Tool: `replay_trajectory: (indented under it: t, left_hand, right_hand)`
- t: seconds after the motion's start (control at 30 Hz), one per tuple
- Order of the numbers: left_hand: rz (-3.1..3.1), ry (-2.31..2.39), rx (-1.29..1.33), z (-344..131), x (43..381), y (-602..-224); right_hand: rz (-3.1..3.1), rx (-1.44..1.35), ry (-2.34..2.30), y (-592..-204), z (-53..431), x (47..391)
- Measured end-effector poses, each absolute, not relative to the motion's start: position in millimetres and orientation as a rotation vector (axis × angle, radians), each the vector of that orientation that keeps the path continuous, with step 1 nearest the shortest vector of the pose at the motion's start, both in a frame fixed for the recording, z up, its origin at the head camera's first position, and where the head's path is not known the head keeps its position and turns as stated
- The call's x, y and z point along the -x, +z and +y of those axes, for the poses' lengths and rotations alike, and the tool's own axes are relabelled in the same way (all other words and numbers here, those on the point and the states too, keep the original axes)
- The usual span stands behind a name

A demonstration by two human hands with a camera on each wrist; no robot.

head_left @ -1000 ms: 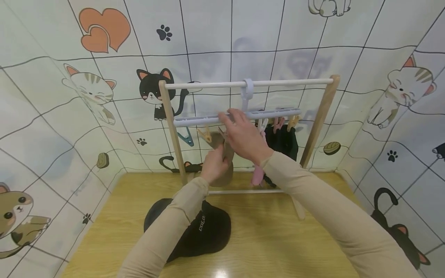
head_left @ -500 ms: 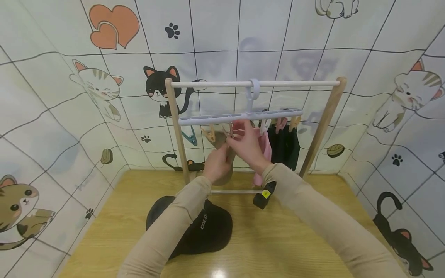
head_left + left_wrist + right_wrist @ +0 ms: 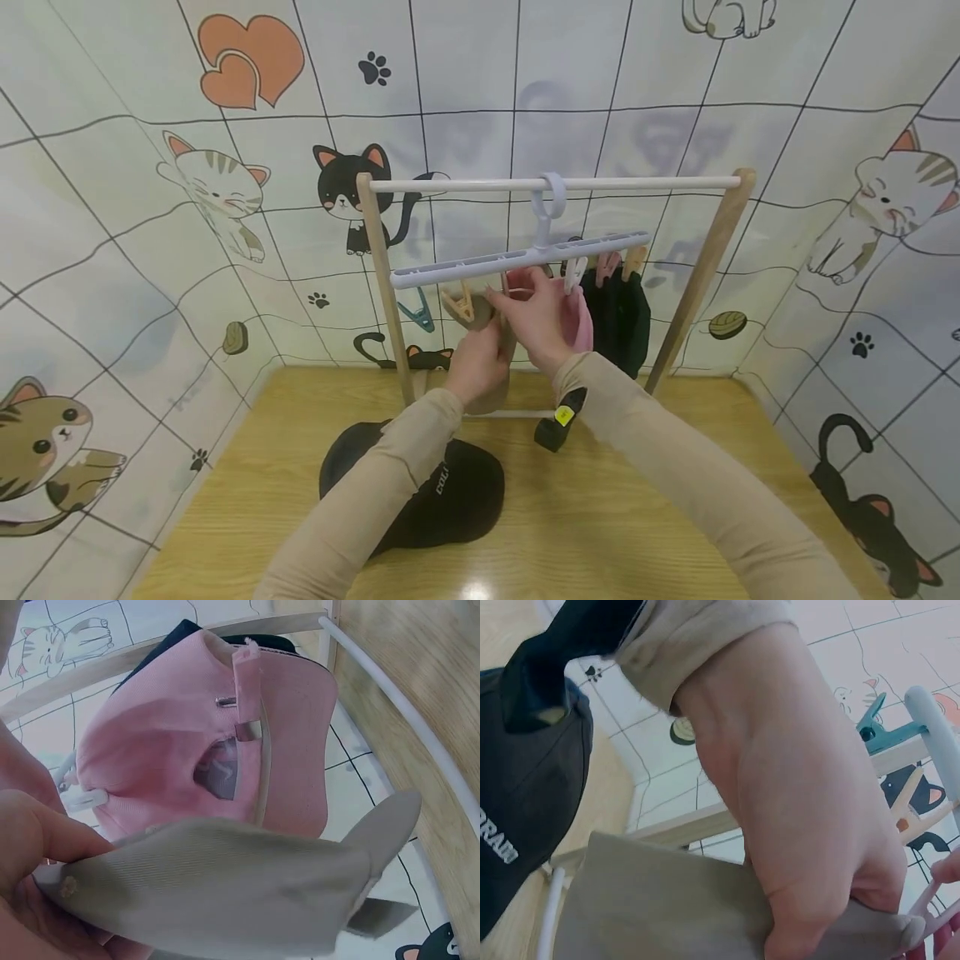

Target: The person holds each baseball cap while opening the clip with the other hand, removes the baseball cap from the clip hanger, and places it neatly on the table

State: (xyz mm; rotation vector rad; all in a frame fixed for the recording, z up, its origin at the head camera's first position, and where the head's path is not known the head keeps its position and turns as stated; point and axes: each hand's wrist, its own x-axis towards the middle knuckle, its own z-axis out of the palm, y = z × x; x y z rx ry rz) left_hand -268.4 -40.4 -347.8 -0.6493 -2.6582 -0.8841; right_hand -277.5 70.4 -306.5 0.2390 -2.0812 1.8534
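Observation:
My left hand grips a beige-grey cap and holds it up under the left half of a pale clip hanger. Close beside it, my right hand pinches a pale pink clothespin hanging from the bar; the clothespin is at the cap's upper edge. Whether it bites the cloth I cannot tell. A pink cap hangs just right of the hands, with a white clothespin on it. To the left dangle a yellow clothespin and a teal clothespin.
The hanger hooks over the white rail of a wooden-sided rack. Dark caps hang at its right end. A black cap lies on the wooden table. A black strap dangles from the right sleeve.
My right hand has come down from the top of the hanger bar to the clothespin below. The hanger's left end has dipped. My left hand stays at the beige-grey cap.

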Motion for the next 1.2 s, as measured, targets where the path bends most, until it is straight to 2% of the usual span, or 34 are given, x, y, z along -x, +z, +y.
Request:
replay_trajectory:
  t: [0.23,0.43,0.87,1.2]
  left_hand:
    - [-2.664,-0.849,0.614,-38,264,-350]
    - [-2.700,-0.834,0.608,-36,260,-349]
    - [-2.640,-0.917,0.676,-51,249,-339]
    - [-2.611,-0.965,0.733,-59,243,-337]
  right_hand:
    - [-2.129,-0.324,1.589,-307,70,275]
    - [-2.224,-0.287,1.408,-307,76,277]
    - [-2.432,-0.333,1.422,-285,84,281]
    - [-2.601,-0.478,1.441,-261,91,282]
